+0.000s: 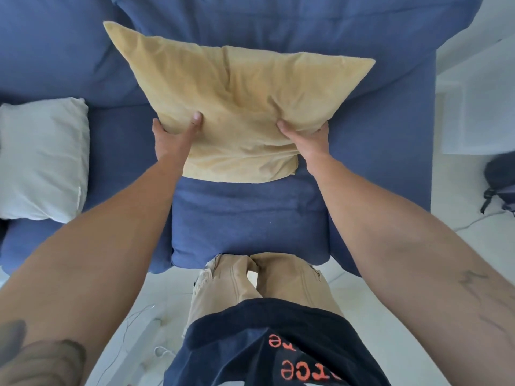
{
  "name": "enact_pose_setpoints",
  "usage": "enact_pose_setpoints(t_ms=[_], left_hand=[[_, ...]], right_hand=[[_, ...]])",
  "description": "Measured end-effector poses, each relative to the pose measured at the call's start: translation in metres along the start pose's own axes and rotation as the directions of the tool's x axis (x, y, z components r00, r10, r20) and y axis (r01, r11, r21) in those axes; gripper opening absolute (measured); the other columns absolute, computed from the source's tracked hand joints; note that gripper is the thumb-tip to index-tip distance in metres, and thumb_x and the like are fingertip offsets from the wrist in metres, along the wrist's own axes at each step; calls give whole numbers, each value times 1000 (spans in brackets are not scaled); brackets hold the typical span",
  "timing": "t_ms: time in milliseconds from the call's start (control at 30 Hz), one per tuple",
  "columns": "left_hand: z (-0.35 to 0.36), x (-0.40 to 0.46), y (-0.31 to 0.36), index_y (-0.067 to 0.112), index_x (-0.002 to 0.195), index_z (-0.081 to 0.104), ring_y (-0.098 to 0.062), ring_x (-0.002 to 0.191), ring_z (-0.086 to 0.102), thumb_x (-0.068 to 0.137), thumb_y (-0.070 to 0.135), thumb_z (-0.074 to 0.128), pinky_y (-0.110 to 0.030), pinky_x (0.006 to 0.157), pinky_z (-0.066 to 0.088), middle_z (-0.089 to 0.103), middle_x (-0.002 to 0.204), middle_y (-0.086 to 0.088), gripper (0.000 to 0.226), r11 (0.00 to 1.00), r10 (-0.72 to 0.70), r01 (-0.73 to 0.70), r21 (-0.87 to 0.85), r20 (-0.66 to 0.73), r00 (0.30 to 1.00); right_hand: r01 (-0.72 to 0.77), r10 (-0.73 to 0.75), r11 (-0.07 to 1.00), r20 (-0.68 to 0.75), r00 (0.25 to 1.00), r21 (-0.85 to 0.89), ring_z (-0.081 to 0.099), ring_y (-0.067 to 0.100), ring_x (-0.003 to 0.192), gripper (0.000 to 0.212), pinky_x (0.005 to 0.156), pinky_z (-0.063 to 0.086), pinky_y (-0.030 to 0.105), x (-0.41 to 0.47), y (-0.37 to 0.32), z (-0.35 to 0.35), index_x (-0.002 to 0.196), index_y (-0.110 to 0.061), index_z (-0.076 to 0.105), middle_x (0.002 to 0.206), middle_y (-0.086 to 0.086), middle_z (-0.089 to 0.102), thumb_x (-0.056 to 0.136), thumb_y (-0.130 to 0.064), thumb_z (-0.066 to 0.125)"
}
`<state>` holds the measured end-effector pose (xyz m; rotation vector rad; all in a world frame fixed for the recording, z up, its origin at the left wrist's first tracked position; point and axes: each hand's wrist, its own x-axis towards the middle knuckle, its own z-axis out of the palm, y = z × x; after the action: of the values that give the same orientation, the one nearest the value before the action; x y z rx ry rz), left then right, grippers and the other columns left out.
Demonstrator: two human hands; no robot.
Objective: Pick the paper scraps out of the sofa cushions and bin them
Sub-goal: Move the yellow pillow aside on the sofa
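place: home living room | cues: blue sofa (376,162), throw pillows (41,160), white floor (418,288)

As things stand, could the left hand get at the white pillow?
Probably not right now. The left hand is gripping the yellow pillow together with the right hand. The white pillow lies uncovered on the sofa to its left, so once freed the way looks open.
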<state>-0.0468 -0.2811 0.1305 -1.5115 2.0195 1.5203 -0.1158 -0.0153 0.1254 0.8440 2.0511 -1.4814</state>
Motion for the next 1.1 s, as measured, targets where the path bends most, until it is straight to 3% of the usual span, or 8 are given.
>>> enact_pose_setpoints(t_ms=[133,233,333,433,667,733,1000,1100], left_hand=[[6,6,4,30,154,22,-15,135,45,51,81,75,-37,112,40,44,147,11,127,999,-22,22,-31,-11,1000],[7,6,2,30,144,41,-15,126,53,48,84,73,-36,106,45,55,135,13,114,1000,-16,15,-14,-66,998],[11,3,-3,22,125,58,-16,109,59,73,74,65,-34,94,50,64,117,9,74,997,12,-7,72,-69,998],[14,-1,-8,11,94,57,-22,93,57,99,50,46,-33,78,45,60,99,-3,41,988,25,-9,156,-101,995],[-12,-25,-12,11,82,48,-21,84,52,104,41,40,-33,76,43,51,80,3,38,990,83,-62,128,-167,982],[-25,-31,-19,10,83,48,-22,83,51,104,41,40,-34,77,45,52,84,1,37,994,84,-69,85,-191,978],[-104,-49,-73,10,80,47,-21,85,51,104,41,40,-36,87,47,53,90,-1,39,992,-43,1,-123,-334,941],[-142,-52,-98,8,81,49,-21,86,50,104,41,40,-38,92,47,51,88,-1,41,980,-113,33,-196,-413,904]], right_hand=[[-10,10,1000,13,1000,1,49,14,131,140,114,39,34,11,-1,3,148,-19,31,141,-8,52,31,-60,97],[-40,40,999,13,999,-15,54,13,125,141,110,44,34,15,3,3,142,-22,41,133,-10,58,20,-66,95],[-56,56,998,28,998,-18,59,14,120,138,106,48,38,17,8,2,137,-25,48,127,-12,63,15,-71,92],[-66,66,998,33,997,-7,60,16,117,132,103,50,42,7,4,3,133,-27,52,123,-12,65,16,-71,91],[-16,16,999,8,1000,47,59,17,119,132,107,48,36,-25,-9,13,137,-22,51,127,-8,63,21,-67,92],[-10,8,999,36,999,39,58,18,120,131,107,47,38,-36,-16,22,140,-21,49,130,-7,61,25,-65,93],[118,-94,987,205,974,-109,55,19,124,116,110,44,37,-89,-35,99,143,-21,45,135,-6,57,44,-57,94],[190,-138,970,297,945,-154,57,17,121,121,108,46,37,-113,-41,145,142,-23,47,132,-8,60,37,-62,93]])
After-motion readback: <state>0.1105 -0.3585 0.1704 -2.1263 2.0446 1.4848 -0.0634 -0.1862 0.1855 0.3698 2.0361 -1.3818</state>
